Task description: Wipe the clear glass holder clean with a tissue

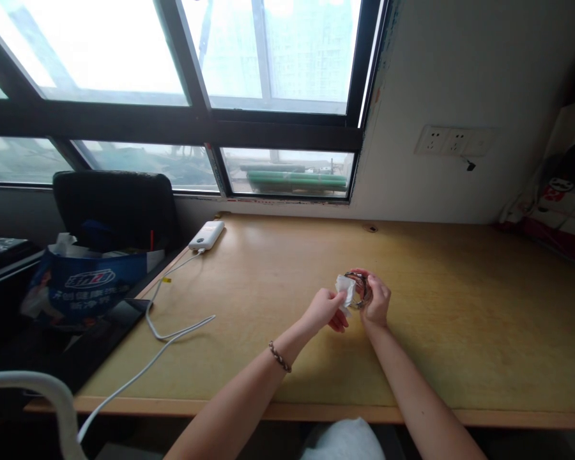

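My left hand is closed on a white tissue, pinched between thumb and fingers. The tissue presses against the left side of a small round thing with a dark, shiny rim; its exact kind is too small to make out. Around the right side of that round thing curl the fingers of my right hand. Both hands are just above the wooden table, right of its middle. A braided bracelet circles my left wrist.
A white power bank lies at the table's far left corner, with a white cable running over the left edge. Beyond that edge stand a blue bag and a black chair. Wall sockets are at the back right.
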The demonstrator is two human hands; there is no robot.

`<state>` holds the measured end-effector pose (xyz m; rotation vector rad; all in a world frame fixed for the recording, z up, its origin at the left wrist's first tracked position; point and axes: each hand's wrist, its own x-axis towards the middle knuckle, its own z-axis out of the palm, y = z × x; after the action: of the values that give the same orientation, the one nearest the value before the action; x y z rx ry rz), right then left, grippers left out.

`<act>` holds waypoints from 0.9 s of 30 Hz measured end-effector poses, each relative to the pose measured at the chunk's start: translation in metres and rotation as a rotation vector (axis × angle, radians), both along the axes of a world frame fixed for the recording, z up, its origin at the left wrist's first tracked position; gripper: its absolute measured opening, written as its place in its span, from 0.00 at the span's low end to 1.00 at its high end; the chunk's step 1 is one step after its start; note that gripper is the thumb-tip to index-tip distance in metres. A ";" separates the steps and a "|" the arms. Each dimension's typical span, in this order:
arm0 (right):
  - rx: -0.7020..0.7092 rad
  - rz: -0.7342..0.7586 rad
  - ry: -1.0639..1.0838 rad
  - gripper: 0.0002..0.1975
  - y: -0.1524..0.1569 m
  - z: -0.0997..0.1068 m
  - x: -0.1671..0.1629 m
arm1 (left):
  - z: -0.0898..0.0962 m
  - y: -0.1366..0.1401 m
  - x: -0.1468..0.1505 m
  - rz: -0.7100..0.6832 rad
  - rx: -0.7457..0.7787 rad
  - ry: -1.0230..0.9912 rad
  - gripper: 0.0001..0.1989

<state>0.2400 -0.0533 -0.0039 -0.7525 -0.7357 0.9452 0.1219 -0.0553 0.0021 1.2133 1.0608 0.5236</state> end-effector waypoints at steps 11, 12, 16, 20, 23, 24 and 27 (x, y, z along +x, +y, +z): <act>-0.018 -0.170 -0.048 0.12 0.004 -0.003 0.002 | -0.006 -0.004 0.004 -0.002 0.078 -0.191 0.24; -0.023 -0.162 -0.067 0.12 0.003 -0.004 0.002 | -0.006 -0.005 0.005 -0.013 0.151 -0.150 0.24; -0.054 -0.094 -0.118 0.12 0.002 -0.007 0.003 | -0.001 -0.010 0.005 -0.006 0.602 0.141 0.25; -0.062 -0.053 -0.122 0.14 0.003 -0.007 0.001 | 0.006 -0.016 0.001 -0.014 1.017 0.441 0.23; -0.054 -0.029 -0.141 0.14 0.003 -0.007 -0.001 | 0.010 -0.022 0.000 -0.014 1.121 0.556 0.21; -0.049 -0.022 -0.159 0.13 0.002 -0.007 -0.001 | 0.011 -0.023 0.000 0.000 1.128 0.565 0.21; -0.025 0.005 -0.236 0.11 -0.003 -0.008 -0.005 | 0.011 -0.022 0.001 0.078 1.098 0.546 0.22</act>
<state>0.2353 -0.0560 -0.0119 -0.8949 -0.9330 0.8799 0.1225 -0.0776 0.0132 2.3792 1.3127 0.9193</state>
